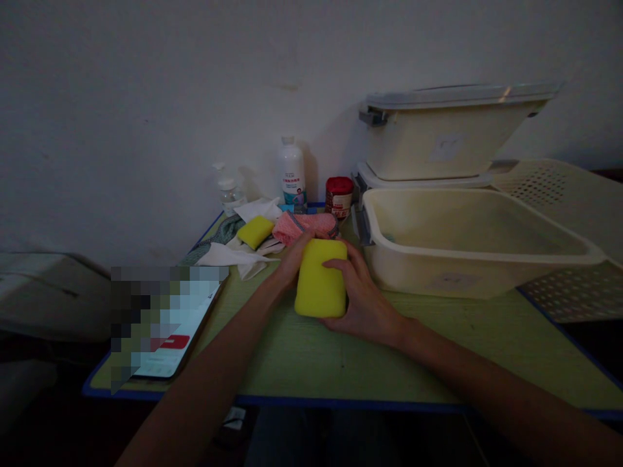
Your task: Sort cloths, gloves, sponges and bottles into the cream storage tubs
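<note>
A yellow sponge (pixel 318 285) is held up over the table, its broad smooth face toward me. My right hand (pixel 367 295) wraps its right side, with the thumb lying across the front and fingers behind and below. At its upper left edge, my left hand (pixel 293 258) grips the sponge too; most of those fingers are hidden behind it. Just beyond my hands lies a folded pink cloth (pixel 302 226) with a dark striped edge. To the left of that cloth, a second yellow sponge (pixel 256 231) with a dark underside rests on white tissues (pixel 236 256).
A tablet-like screen (pixel 180 344), partly blurred out, lies at the table's left. Along the wall stand a pump bottle (pixel 228 194), a white bottle (pixel 292 172) and a red-lidded jar (pixel 339 196). An open cream bin (pixel 438 266) sits right, a lidded bin (pixel 438 139) behind it.
</note>
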The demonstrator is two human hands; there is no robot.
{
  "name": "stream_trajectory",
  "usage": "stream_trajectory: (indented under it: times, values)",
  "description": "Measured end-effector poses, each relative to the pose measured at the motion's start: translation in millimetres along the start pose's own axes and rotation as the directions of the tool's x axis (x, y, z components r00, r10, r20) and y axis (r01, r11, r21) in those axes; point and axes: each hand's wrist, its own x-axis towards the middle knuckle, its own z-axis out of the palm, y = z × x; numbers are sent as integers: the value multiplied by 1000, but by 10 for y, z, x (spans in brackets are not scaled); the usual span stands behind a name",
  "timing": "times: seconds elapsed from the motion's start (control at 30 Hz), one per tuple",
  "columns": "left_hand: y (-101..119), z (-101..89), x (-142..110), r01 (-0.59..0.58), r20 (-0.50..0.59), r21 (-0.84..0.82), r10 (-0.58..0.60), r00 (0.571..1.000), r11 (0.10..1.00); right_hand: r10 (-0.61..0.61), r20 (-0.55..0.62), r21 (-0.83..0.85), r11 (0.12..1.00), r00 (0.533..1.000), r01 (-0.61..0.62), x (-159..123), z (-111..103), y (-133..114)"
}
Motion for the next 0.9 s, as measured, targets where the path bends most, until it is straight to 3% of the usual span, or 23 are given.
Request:
stream_trajectory:
  times: [0.23, 0.5, 0.73, 0.9]
  values:
    - [-40, -21, 35, -234, 5, 170, 237, 972, 957, 76, -35, 26, 997, 997, -75, 3, 7, 22]
    - [-67, -44, 110, -355, -90, 287, 394, 915, 890, 60, -31, 41, 997, 998, -59, 3, 38, 36]
    - [-81, -63, 108, -317, -168, 284, 372, 913, 905, 58, -21, 52, 997, 998, -57, 2, 35, 27]
    - [-110, -122, 171, -301, -241, 186, 341, 909, 935, 48, -14, 57, 997, 999, -48, -3, 31, 26]
